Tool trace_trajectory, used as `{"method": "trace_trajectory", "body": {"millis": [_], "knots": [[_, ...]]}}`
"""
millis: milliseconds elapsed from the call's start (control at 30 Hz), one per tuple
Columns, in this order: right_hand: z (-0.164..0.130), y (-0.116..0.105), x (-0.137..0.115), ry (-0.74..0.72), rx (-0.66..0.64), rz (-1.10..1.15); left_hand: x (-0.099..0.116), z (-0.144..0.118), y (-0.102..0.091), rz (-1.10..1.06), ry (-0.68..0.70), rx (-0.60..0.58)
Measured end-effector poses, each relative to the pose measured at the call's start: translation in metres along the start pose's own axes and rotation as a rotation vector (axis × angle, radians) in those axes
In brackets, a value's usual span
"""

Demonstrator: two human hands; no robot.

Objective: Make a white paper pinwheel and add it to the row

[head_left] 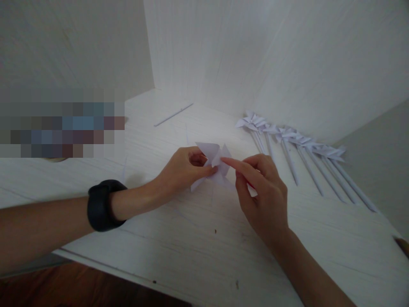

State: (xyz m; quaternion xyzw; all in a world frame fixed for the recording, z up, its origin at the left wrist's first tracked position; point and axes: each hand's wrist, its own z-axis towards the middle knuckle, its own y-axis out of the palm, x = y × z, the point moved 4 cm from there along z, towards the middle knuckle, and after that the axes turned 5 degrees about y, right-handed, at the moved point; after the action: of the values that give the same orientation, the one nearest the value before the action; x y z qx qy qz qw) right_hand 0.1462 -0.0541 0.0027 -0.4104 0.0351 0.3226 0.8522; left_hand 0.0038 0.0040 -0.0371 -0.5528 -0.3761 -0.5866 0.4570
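White wood-grain boards wall in a pale tabletop (198,256), and the paper pinwheel (213,164) lies near its middle, pinched between both hands.

The left hand (183,168) is curled narrow, fingertips closed on the pinwheel's near-left edge, with a black wristband (104,204) on that wrist. The right hand (263,194) is partly closed, its forefinger stretched out to press at the pinwheel's centre; I cannot tell whether its other fingers hold anything, though a trace of red shows beneath them.

To my eye the folded corners are being gathered at the centre. Doing that well likely means keeping the forefinger pressing straight down on the overlapping tips while the left hand steadies the sheet flat, so no blade slips loose or creases.

The pinwheel is thin white paper, with pointed blades fanning out and soft, slightly lifted folds.

Right of the pinwheel, a row of finished pinwheels on sticks (297,147) lies against the back board. Behind it, well apart, lies a single bare stick (174,114).
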Motion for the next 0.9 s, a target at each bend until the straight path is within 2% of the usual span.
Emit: {"method": "trace_trajectory", "body": {"millis": [267, 567, 900], "knots": [[-0.001, 0.003, -0.001, -0.149, -0.066, -0.102, 0.000, 0.000, 0.002, -0.040, 0.022, -0.049], [0.000, 0.007, 0.013, -0.151, -0.141, -0.172, -0.004, 0.001, 0.005, -0.151, 0.000, -0.082], [-0.002, 0.008, 0.011, -0.199, -0.157, -0.265, -0.002, 0.000, 0.007, -0.257, -0.066, -0.059]]}}
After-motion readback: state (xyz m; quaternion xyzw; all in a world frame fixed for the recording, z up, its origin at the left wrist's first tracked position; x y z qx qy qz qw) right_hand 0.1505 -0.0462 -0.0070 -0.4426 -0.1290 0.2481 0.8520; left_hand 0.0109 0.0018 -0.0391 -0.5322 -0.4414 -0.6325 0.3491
